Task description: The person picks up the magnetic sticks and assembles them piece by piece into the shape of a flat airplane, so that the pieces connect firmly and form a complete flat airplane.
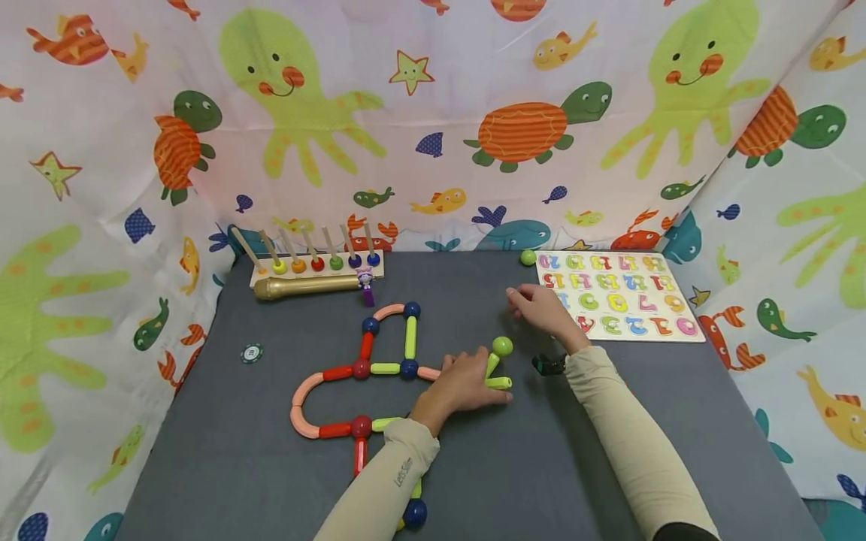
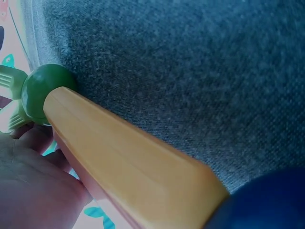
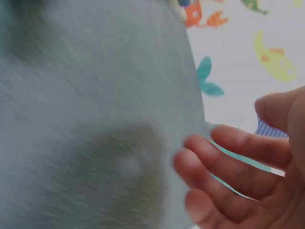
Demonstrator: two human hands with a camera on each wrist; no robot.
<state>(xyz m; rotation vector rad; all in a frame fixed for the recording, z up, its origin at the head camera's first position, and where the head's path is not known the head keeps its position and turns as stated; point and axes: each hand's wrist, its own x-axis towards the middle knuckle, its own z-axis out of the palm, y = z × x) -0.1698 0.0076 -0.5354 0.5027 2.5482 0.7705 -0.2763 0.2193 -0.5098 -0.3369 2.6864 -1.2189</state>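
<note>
A structure of magnetic sticks and balls lies on the table, with red, pink and light green sticks, a red ball (image 1: 361, 369) and a blue ball (image 1: 409, 369). My left hand (image 1: 463, 383) grips its right end, fingers curled about a green ball (image 2: 45, 93) from which two light green sticks (image 1: 499, 383) point out. Another green ball (image 1: 502, 346) caps one of these sticks. In the left wrist view an orange stick (image 2: 128, 157) runs toward a blue ball at the lower right. Holding nothing, my right hand (image 1: 544, 312) hovers near the number board, fingers loosely bent.
The number board (image 1: 616, 294) lies at the back right, a loose green ball (image 1: 528, 258) beside its corner. A peg rack (image 1: 311, 279), a gold-coloured rod (image 1: 307, 287) and a small purple figure (image 1: 366, 285) sit at the back left. A poker chip (image 1: 252, 353) lies left of the structure.
</note>
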